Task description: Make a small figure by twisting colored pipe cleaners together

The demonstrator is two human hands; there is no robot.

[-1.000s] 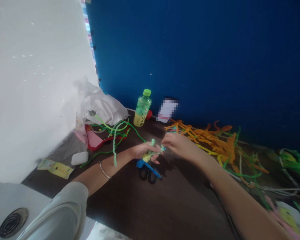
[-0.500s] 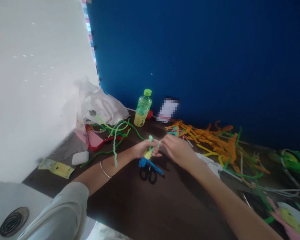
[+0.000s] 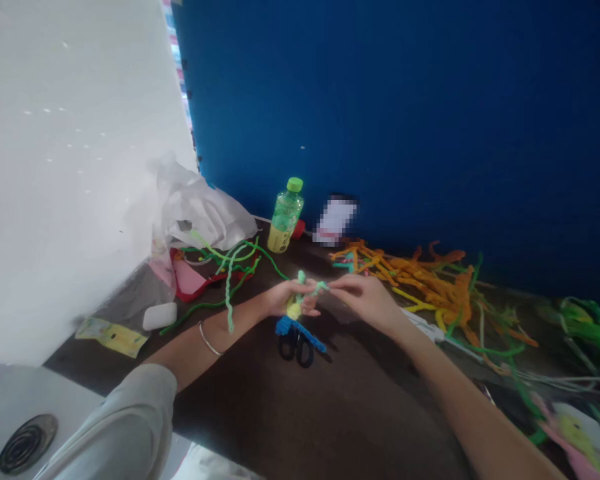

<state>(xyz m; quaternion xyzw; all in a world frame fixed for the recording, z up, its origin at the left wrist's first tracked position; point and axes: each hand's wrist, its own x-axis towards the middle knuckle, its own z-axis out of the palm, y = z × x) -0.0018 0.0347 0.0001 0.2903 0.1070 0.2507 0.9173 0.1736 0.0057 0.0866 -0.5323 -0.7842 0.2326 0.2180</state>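
Observation:
My left hand point(image 3: 293, 299) is closed around a small pipe-cleaner piece point(image 3: 294, 311), with yellow and light green parts showing between its fingers. A light green pipe-cleaner end point(image 3: 321, 287) sticks out to the right, bent or curled. At its tip, the fingers of my right hand point(image 3: 357, 293) are pinched together; the tip itself is blurred. Just below my left hand is a blue fuzzy pipe-cleaner part point(image 3: 303, 330); whether it joins the held piece I cannot tell. Black-handled scissors point(image 3: 296, 350) lie under it on the dark table point(image 3: 360, 413), their blades hidden.
A green-capped bottle point(image 3: 285, 217) stands at the back beside a phone with a blurred screen point(image 3: 336, 220). Orange pipe cleaners point(image 3: 425, 280) are heaped to the right. Leftward are a plastic bag point(image 3: 205, 213), green pipe cleaners point(image 3: 237, 287), a white case point(image 3: 160, 316) and a yellow packet point(image 3: 113, 336).
My right hand has shifted slightly right, away from my left hand. The light green end between them now looks more curled. My left hand has barely moved.

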